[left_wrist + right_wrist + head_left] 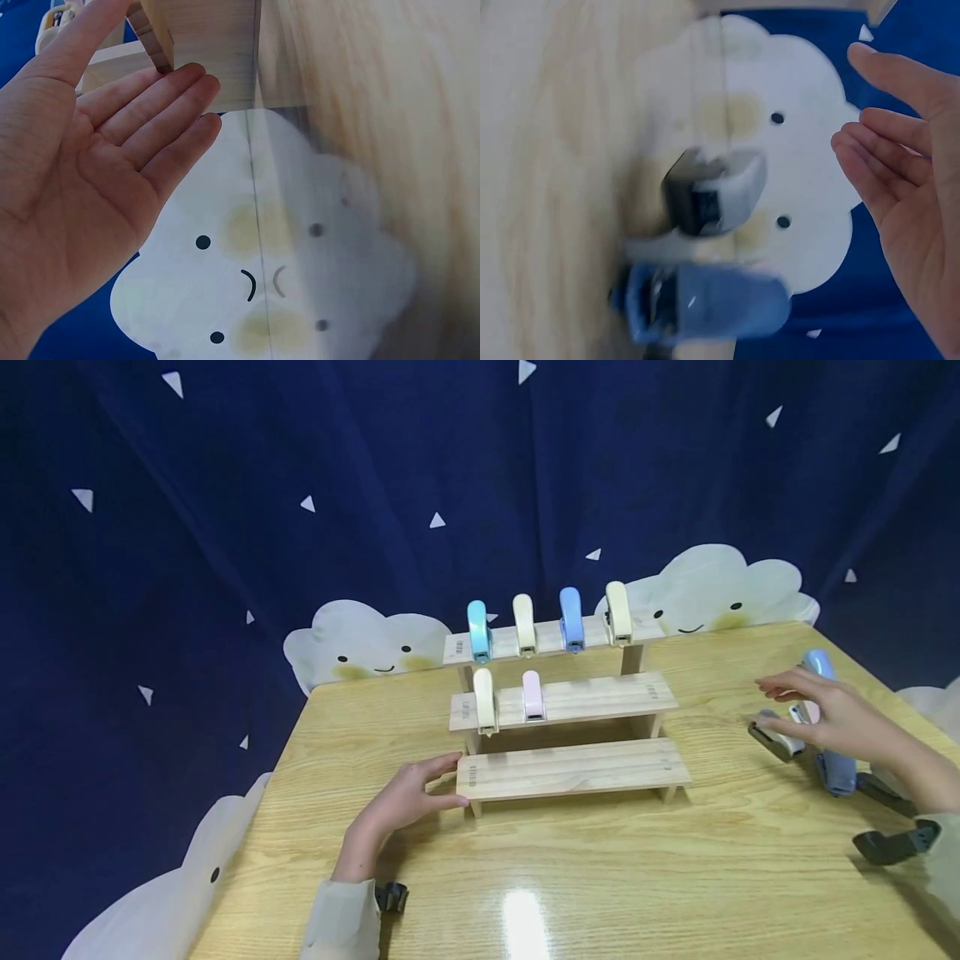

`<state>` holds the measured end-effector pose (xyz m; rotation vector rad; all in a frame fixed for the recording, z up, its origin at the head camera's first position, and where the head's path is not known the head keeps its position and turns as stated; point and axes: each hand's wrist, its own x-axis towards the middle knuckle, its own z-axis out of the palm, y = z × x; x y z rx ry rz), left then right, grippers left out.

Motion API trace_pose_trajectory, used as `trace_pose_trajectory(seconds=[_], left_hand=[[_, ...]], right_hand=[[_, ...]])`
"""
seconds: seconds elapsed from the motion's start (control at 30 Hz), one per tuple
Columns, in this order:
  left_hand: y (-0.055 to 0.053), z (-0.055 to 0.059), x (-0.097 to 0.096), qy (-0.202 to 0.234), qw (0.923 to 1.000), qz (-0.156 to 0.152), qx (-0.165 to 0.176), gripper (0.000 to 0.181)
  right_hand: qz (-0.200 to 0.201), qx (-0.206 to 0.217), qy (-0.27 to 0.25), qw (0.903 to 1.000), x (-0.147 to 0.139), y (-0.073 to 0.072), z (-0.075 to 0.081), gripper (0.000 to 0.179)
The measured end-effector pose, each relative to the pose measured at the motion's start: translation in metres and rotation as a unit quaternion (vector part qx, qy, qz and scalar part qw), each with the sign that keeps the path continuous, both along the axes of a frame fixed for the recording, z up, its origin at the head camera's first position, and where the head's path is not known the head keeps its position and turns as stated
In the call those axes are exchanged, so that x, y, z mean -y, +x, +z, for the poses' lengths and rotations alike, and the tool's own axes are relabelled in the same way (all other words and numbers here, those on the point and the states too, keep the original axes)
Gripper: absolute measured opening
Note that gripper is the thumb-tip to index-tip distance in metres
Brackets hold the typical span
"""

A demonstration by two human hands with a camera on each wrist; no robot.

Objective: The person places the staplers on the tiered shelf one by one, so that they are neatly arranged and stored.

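A three-tier wooden stand [573,770] holds staplers on its two upper steps. My left hand [411,789] is at the left end of the lowest step, thumb by the front corner and fingers by the back one. In the left wrist view those fingers [161,112] are stretched out along the wood. At the right, my right hand [840,714] hovers over a group of staplers, its fingers apart from them and holding nothing. Among these are a grey-white stapler [739,191] and a blue stapler [731,301]; a pink one is partly hidden by the hand.
On the top step stand a turquoise stapler [478,631], two cream ones and a blue stapler [572,618]. A cream stapler [485,700] and a pink stapler [532,695] stand on the middle step. Behind the wooden table [585,868] hangs a dark blue curtain [375,460] with clouds.
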<state>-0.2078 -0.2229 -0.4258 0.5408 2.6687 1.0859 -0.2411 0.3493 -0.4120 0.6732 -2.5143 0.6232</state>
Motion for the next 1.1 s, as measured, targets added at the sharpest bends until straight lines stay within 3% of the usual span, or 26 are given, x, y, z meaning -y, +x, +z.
trace_pose_trajectory(seconds=[0.23, 0.4, 0.8, 1.1], left_hand=[[0.0, 0.0, 0.0, 0.006, 1.0, -0.003, -0.001, 0.078], [-0.001, 0.0, -0.001, 0.007, 1.0, -0.004, -0.002, 0.078], [0.0, 0.0, -0.001, 0.004, 1.0, -0.003, 0.001, 0.078], [0.0, 0.002, -0.001, -0.003, 1.0, 0.005, -0.001, 0.076]], right_hand=[[-0.027, 0.036, 0.086, 0.9952, -0.021, -0.008, -0.011, 0.055], [-0.031, 0.033, 0.133, 0.99, -0.026, -0.01, -0.018, 0.056], [-0.016, 0.033, 0.16, 0.9864, -0.029, -0.006, -0.024, 0.058], [-0.027, 0.038, 0.162, 0.9857, -0.036, 0.0, -0.029, 0.067]])
